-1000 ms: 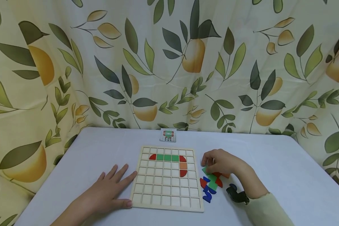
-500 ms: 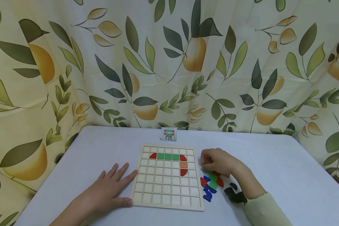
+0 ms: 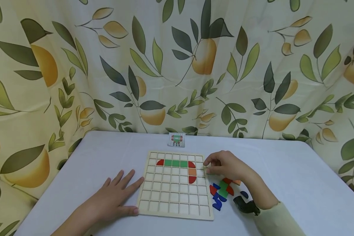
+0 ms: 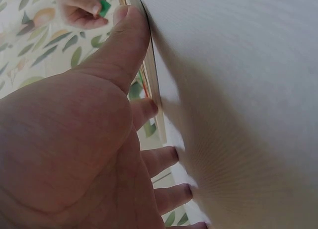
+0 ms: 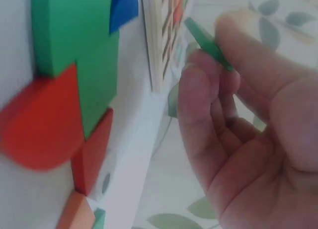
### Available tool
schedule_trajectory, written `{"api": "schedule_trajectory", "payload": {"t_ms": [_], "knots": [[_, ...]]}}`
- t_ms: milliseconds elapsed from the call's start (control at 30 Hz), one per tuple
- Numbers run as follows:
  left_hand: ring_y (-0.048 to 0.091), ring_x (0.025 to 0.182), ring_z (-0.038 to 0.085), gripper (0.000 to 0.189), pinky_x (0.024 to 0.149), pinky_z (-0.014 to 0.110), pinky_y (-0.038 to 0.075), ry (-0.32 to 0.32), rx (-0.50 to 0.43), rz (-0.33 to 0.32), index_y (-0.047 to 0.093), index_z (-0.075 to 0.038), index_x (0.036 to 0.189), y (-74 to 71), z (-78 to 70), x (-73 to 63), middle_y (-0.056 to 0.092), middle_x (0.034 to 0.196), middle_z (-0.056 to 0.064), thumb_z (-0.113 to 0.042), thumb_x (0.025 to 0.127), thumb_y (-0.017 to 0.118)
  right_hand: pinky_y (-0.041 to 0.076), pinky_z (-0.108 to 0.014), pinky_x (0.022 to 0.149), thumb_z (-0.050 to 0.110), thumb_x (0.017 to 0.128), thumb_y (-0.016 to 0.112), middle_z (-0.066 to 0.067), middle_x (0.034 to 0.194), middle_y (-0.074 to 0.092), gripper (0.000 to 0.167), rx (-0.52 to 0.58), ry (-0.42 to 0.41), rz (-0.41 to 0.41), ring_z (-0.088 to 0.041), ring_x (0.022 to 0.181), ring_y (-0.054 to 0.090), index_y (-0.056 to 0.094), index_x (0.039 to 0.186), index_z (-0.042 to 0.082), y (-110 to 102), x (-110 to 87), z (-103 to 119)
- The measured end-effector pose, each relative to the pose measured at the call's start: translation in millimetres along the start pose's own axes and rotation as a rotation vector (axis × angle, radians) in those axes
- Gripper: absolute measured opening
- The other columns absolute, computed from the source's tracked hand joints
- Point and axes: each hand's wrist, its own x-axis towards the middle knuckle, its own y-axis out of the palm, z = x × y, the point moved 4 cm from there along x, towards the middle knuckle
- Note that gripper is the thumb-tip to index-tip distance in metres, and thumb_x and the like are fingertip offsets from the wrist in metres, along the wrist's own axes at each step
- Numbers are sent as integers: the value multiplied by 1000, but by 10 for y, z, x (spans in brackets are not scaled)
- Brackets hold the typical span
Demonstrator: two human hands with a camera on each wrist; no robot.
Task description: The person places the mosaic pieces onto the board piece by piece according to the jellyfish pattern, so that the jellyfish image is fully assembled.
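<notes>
A pale gridded wooden board [image 3: 174, 197] lies on the table. Red quarter-round pieces, green squares [image 3: 175, 163] and an orange square [image 3: 192, 171] sit in its upper cells. Fingers spread, my left hand [image 3: 115, 198] rests flat on the table, thumb and index fingertips at the board's left edge. Between thumb and fingertips my right hand [image 3: 228, 165] pinches a small green tile [image 5: 208, 44], raised by the board's upper right edge. The tile also shows in the left wrist view as a green corner [image 4: 105, 8]; in the head view the fingers hide it.
Loose green, red, blue and orange pieces [image 3: 223, 189] lie heaped right of the board. A lone blue piece [image 3: 244, 194] lies near a black object [image 3: 245, 206] at my right wrist. Behind the board is a small patterned card [image 3: 176, 140]; a leaf-print curtain [image 3: 177, 65] hangs beyond.
My right hand has lifted from the heap of pieces with the green tile and moved left to the board's right edge. The left hand has stayed in place.
</notes>
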Motion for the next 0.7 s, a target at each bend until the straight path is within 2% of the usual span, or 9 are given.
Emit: {"api": "schedule_trajectory", "payload": {"t_ms": [100,267,500,700], "knots": [[10,152,45,95,111,75,14,-8,-3,9,32,-37,156,4,-1,-2,19,167,8,-80,76,58,42,-25,60,20,90,76,2,78,56,20,5,-39,-39,-16,74,51,76,108,13,4,10,4],[10,151,46,95,111,75,14,2,-5,1,32,-35,156,-1,-5,-16,19,166,10,-79,76,58,51,-27,66,18,91,74,4,97,65,14,13,-52,-121,-17,80,57,75,105,16,-4,25,-9],[11,151,46,94,110,75,15,7,-3,-20,33,-35,156,-12,-5,-25,20,166,9,-79,76,58,51,-27,67,22,93,72,3,87,65,16,99,-51,-160,-19,79,57,68,106,15,24,85,6],[11,151,45,94,111,75,14,2,0,-14,32,-36,156,-24,-16,-8,20,166,9,-78,77,59,53,-32,74,12,93,68,-2,95,66,14,235,-10,-188,-23,87,59,67,107,13,62,95,42]]}}
